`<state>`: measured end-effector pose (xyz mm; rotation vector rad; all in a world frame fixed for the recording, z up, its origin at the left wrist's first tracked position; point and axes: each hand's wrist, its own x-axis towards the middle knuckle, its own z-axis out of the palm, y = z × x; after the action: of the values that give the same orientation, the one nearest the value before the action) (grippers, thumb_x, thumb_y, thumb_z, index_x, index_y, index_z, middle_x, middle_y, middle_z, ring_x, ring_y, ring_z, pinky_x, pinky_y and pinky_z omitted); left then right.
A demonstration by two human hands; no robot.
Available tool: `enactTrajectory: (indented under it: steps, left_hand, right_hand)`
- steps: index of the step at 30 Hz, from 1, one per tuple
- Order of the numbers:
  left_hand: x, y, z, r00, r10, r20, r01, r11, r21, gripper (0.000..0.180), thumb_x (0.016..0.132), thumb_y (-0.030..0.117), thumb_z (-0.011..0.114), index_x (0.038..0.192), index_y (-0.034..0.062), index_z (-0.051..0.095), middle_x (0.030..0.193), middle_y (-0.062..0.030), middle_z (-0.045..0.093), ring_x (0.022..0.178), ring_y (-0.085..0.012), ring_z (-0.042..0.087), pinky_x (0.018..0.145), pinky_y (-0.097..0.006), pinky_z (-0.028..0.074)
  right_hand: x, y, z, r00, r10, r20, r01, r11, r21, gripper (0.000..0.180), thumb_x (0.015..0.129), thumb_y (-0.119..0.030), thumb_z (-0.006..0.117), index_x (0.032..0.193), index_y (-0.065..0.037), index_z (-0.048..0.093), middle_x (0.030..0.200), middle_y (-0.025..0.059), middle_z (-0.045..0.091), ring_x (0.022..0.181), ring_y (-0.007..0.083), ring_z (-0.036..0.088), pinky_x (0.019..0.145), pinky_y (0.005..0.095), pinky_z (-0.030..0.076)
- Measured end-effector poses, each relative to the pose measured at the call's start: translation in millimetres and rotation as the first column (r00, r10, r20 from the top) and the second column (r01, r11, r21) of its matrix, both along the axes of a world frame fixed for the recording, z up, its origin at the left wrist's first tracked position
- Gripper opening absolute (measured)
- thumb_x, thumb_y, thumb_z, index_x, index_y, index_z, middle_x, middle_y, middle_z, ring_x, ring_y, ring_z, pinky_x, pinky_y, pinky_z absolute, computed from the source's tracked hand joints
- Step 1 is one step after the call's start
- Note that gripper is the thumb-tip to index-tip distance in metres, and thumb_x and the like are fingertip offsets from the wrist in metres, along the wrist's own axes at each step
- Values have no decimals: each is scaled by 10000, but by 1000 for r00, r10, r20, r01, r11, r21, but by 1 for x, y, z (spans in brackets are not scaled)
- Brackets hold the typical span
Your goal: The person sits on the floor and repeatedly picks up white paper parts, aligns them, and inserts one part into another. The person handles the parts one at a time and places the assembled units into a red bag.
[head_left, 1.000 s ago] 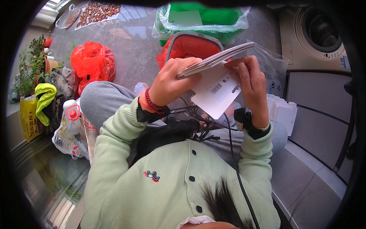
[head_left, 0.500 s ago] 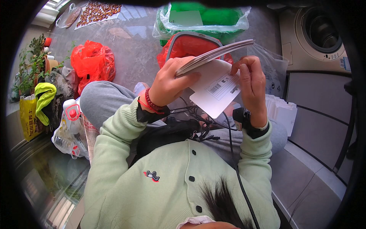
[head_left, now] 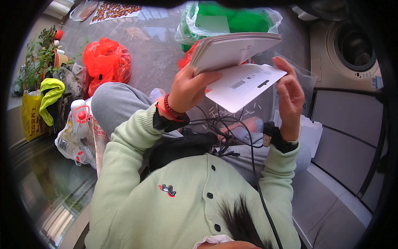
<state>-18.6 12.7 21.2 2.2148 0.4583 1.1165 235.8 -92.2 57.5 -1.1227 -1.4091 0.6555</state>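
Note:
My left hand [head_left: 190,85] is closed around a stack of white cards [head_left: 236,52], its thumb across their near side. Below the stack, one white card [head_left: 244,87] fans out at an angle, showing a printed barcode and a dark hang slot. Its left edge lies by my left thumb. At its right corner is my right hand [head_left: 290,91], fingers bent and apart, the index finger raised behind the corner. Whether those fingers touch the card is hard to tell. Both wrists wear black bands, and the left also has a red bead bracelet.
Black cables [head_left: 226,128] hang over my crossed legs. Ahead stand a green bin [head_left: 248,20] lined with clear plastic and a red bag [head_left: 107,62]. More white cards [head_left: 310,135] stand by my right knee. A washing machine [head_left: 321,62] is at the right, potted plants [head_left: 41,62] at the left.
The stack has tilted so its near white face shows. The fanned-out card has swung toward the right and lies flatter. My right hand has moved slightly right and down, its fingers spreading from their pinch.

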Motion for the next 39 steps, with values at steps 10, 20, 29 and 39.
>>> enactTrajectory:
  steps: [10,20,29,39]
  left_hand:
    - [9,-7,-27,955,-31,295,202,797,-569,318,874,-25,606,1164,5,480,1052,-68,602,941,-126,571,769,-262,486]
    - [13,1,-23,978,-79,195,198,663,-722,322,901,45,599,1188,27,452,1067,-58,570,993,-109,540,858,-249,442]
    - [8,20,-30,964,201,-173,-237,945,-224,316,858,-8,548,1170,27,508,1079,-145,593,987,-268,596,872,-316,447]
    - [12,25,-25,953,299,-50,-303,948,-100,561,839,-76,500,1359,90,374,1162,-178,582,988,-353,618,833,-363,494]
  right_hand:
    - [-34,6,-23,959,-138,-246,74,965,-251,93,911,-40,596,936,49,585,921,43,592,768,94,587,678,222,490]
    - [-38,3,-14,952,-286,-109,244,925,-291,147,912,-114,623,904,32,614,814,30,596,611,74,575,534,197,471]
    - [-13,-2,-3,816,-515,262,577,753,-316,184,894,-184,661,895,-1,654,733,6,629,552,51,546,513,183,435]
    - [1,-4,-7,714,-578,395,692,669,-272,177,867,-137,668,848,37,647,758,60,644,586,104,630,482,234,509]
